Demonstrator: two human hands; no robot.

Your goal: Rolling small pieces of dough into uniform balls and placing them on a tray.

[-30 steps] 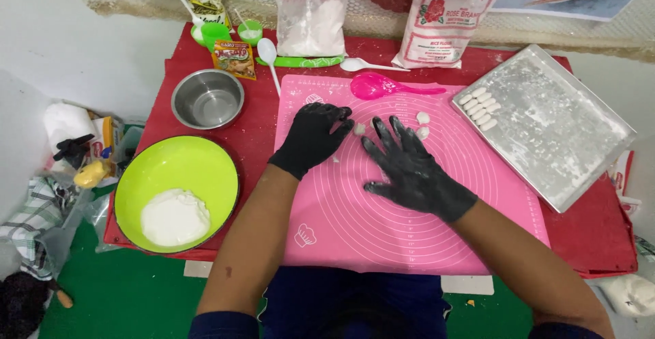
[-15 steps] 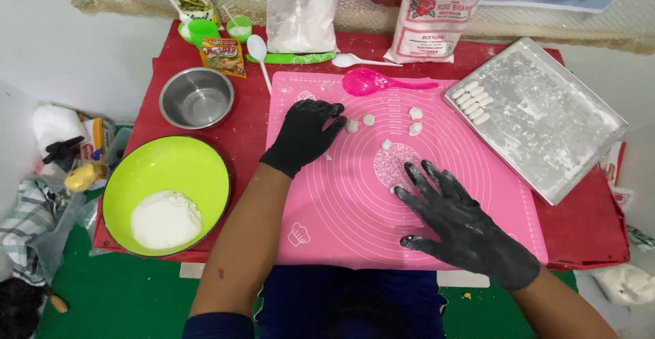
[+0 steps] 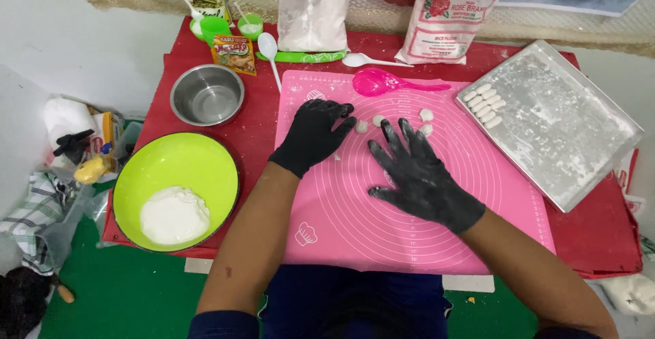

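Four small white dough pieces (image 3: 426, 115) lie loose near the far edge of the pink mat (image 3: 355, 230). The right hand (image 3: 417, 175) rests flat and open beside them, and the left hand (image 3: 312, 136), fingers loosely curled, grips nothing. Seven shaped pieces (image 3: 483, 100) sit in the metal tray (image 3: 566, 141)'s left corner.

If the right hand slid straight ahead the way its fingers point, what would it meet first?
Most likely the small white dough pieces just beyond the fingertips of the right hand, which lies flat on the pink mat. Past them lies the pink spoon. Which piece comes first is hard to tell.
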